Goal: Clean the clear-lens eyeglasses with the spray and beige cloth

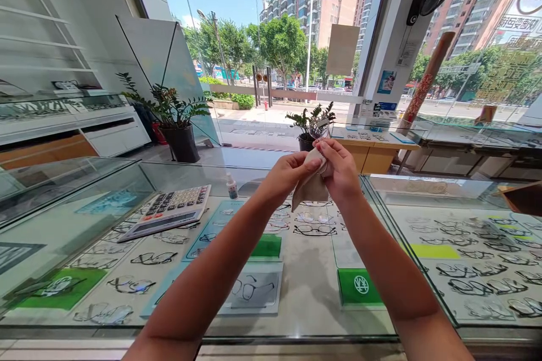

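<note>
Over the glass display counter, both hands are raised close together in front of me. A beige-grey cloth (311,189) hangs down between them, and my left hand (284,176) pinches it between thumb and fingers. My right hand (341,170) is closed at the cloth's other side, its fingertips on a pair of eyeglasses (320,128). One clear lens shows above the fingers; the rest of the eyeglasses is hidden by the cloth and hands.
Below lies the glass-topped display counter (300,316), with rows of eyeglass frames inside. On its left are a large calculator (169,210) and a small spray bottle (231,186). Potted plants (180,138) stand beyond, near glass doors. Another display case (478,259) adjoins on the right.
</note>
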`<action>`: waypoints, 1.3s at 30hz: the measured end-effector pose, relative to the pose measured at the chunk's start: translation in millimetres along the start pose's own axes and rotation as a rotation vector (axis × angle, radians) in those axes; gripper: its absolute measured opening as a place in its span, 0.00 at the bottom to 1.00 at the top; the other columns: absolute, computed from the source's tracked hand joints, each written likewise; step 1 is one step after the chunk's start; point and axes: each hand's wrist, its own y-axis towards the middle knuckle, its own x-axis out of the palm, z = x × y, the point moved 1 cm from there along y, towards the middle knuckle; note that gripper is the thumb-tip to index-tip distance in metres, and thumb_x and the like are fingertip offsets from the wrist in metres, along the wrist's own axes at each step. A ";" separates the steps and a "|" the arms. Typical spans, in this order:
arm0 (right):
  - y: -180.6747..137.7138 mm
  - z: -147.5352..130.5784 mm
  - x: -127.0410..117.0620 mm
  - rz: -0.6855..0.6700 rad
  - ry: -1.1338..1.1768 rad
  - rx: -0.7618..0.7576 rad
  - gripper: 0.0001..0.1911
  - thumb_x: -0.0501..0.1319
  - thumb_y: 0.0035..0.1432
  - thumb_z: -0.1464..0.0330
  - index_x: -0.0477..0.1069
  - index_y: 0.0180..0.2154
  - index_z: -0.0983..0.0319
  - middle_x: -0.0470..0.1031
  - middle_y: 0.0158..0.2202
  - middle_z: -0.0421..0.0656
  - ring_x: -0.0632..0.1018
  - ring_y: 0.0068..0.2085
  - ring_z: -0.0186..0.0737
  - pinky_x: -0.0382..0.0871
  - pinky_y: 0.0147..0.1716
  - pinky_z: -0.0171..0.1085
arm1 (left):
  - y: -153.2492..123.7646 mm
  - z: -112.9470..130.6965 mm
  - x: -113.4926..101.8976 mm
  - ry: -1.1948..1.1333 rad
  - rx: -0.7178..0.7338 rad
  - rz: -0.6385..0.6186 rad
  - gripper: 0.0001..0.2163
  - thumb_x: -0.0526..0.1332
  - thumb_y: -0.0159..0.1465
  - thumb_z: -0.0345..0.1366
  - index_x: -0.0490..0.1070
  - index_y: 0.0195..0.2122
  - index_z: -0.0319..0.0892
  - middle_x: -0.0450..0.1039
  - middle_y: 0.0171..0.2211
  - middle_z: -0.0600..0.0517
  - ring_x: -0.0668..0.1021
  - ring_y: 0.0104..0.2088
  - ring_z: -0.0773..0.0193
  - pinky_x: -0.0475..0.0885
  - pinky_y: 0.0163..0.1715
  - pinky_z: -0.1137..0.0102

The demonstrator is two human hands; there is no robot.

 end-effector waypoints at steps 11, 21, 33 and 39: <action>-0.4 -0.1 -1.5 -0.048 -0.012 0.060 0.14 0.76 0.49 0.55 0.78 0.32 0.55 0.81 0.40 0.42 0.78 0.43 0.41 0.75 0.42 0.40 | 0.5 1.1 -3.9 0.049 0.033 -0.134 0.18 0.76 0.60 0.48 0.80 0.41 0.39 0.80 0.36 0.48 0.79 0.33 0.64 0.75 0.36 0.70; -7.6 6.2 6.4 -0.086 0.074 0.070 0.09 0.74 0.54 0.58 0.80 0.33 0.54 0.79 0.37 0.39 0.78 0.41 0.39 0.76 0.44 0.39 | 2.1 -13.3 17.4 0.114 0.297 0.185 0.20 0.73 0.62 0.53 0.78 0.40 0.40 0.74 0.30 0.54 0.71 0.29 0.69 0.68 0.30 0.73; -4.5 -11.2 -2.1 -0.029 -0.036 -0.001 0.08 0.71 0.53 0.60 0.78 0.29 0.55 0.78 0.36 0.41 0.78 0.41 0.42 0.76 0.43 0.42 | -4.9 3.8 12.8 0.137 0.201 -0.059 0.20 0.71 0.64 0.55 0.76 0.37 0.41 0.73 0.31 0.51 0.71 0.30 0.65 0.67 0.30 0.70; -10.6 -5.6 6.1 -0.040 0.022 0.144 0.11 0.73 0.52 0.57 0.79 0.33 0.56 0.78 0.35 0.39 0.72 0.27 0.35 0.67 0.19 0.37 | 0.9 -7.4 15.2 0.061 0.213 0.074 0.22 0.74 0.60 0.54 0.75 0.41 0.41 0.72 0.27 0.55 0.69 0.23 0.71 0.66 0.23 0.74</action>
